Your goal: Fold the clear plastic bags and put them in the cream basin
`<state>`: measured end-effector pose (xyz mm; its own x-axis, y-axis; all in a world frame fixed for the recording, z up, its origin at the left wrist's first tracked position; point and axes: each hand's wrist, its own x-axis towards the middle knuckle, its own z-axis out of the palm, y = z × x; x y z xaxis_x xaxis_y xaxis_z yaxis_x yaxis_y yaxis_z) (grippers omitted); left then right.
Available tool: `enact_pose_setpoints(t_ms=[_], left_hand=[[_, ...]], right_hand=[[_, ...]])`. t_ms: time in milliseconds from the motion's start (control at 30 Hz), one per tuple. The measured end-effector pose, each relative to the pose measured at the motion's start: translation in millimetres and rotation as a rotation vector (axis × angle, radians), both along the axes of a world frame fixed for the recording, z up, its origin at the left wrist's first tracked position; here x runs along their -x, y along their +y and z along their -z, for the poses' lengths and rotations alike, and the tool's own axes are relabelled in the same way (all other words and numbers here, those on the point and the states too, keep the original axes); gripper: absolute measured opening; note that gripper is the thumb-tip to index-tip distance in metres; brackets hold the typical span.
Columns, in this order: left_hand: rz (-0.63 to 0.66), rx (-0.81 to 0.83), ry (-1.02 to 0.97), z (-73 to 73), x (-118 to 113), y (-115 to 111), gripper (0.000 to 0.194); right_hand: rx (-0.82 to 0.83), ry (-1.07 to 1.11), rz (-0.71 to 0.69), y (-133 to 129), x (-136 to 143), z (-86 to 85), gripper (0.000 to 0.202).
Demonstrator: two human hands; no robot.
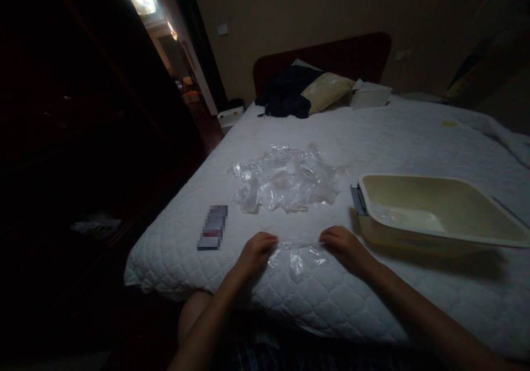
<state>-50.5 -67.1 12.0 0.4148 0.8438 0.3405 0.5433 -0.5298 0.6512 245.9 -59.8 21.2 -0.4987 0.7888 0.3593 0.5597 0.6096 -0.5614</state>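
A clear plastic bag (296, 260) lies at the front of the white quilted bed (174, 233), its upper edge stretched between my hands. My left hand (260, 248) pinches the bag's left corner. At its right corner, my right hand (340, 244) has closed fingers on the same edge. Just beyond them a loose pile of crumpled clear plastic bags (290, 180) is spread on the quilt. A cream plastic bin (434, 238) stands to the right of my right hand, with some clear plastic inside.
A phone-like object (212, 228), blurred out, lies left of the pile. Toward the headboard (372, 51) are dark cloth (285, 89), a beige pillow (327, 91) and a white box (370, 95). The bed's left edge drops to a dark floor.
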Motion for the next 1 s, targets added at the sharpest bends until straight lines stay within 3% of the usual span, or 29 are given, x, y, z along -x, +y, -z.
enact_pose_setpoints(t_ms=[133,300,467,633,733,867,1000], left_hand=[[0.121,-0.171,0.254,1.6,7,-13,0.030],[0.202,-0.260,0.398,5.4,13,-27,0.040],[0.197,-0.328,0.458,10.4,11,-31,0.040],[0.163,-0.365,0.470,17.1,6,-31,0.040],[0.141,-0.381,0.496,20.2,5,-32,0.040],[0.122,-0.396,0.499,21.6,4,-32,0.041],[0.118,-0.390,0.500,21.4,4,-33,0.041]], right_hand=[[-0.016,-0.041,-0.052,-2,-7,-1.4,0.020],[0.019,-0.083,-0.109,-6,-21,-0.7,0.035],[0.041,0.031,-0.002,-14,-23,-7.3,0.050],[0.185,0.392,0.228,-23,27,-31.1,0.042],[0.418,0.651,0.229,-30,77,-35.7,0.035],[0.714,0.864,0.191,-35,128,-14.5,0.049],[0.777,0.825,0.308,-32,131,12.8,0.057]])
